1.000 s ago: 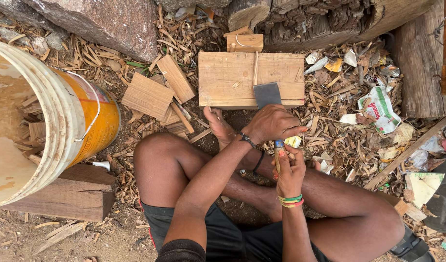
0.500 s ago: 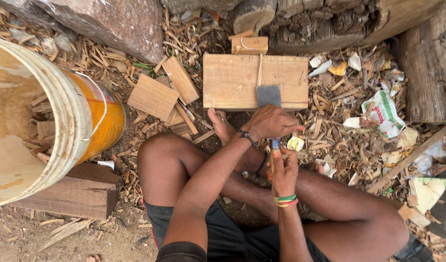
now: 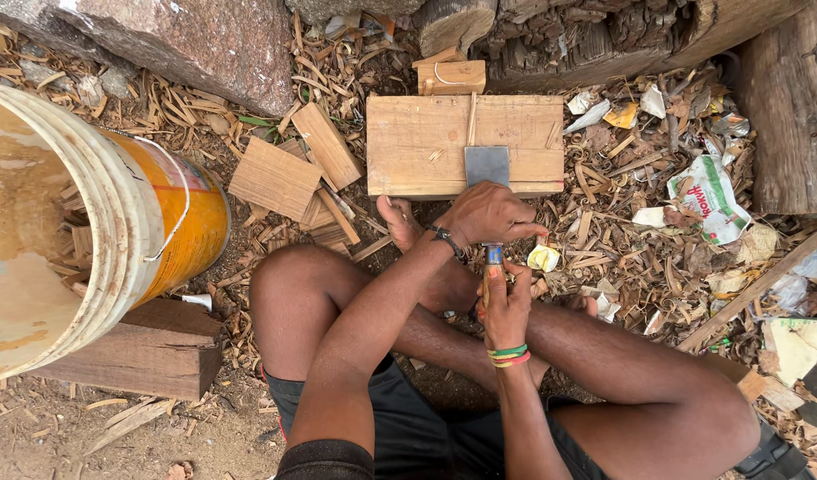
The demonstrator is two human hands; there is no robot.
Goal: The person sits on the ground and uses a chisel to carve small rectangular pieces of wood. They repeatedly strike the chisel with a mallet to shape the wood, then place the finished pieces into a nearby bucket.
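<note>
While the left hand (image 3: 490,213) curls closed over the top of a chisel (image 3: 491,256) just below the wooden block (image 3: 417,142), the right hand (image 3: 506,307) wraps its fingers (image 3: 519,277) around the handle beneath.

The left hand (image 3: 490,213) covered the near end of the metal blade (image 3: 487,165), so how blade met handle could not be told. The right hand (image 3: 506,307) hid most of the slim tool (image 3: 492,258) it gripped (only a short blue and orange stretch showed). The bucket (image 3: 173,222) was cut off at the left edge, and the log (image 3: 786,124) at the upper right
</note>
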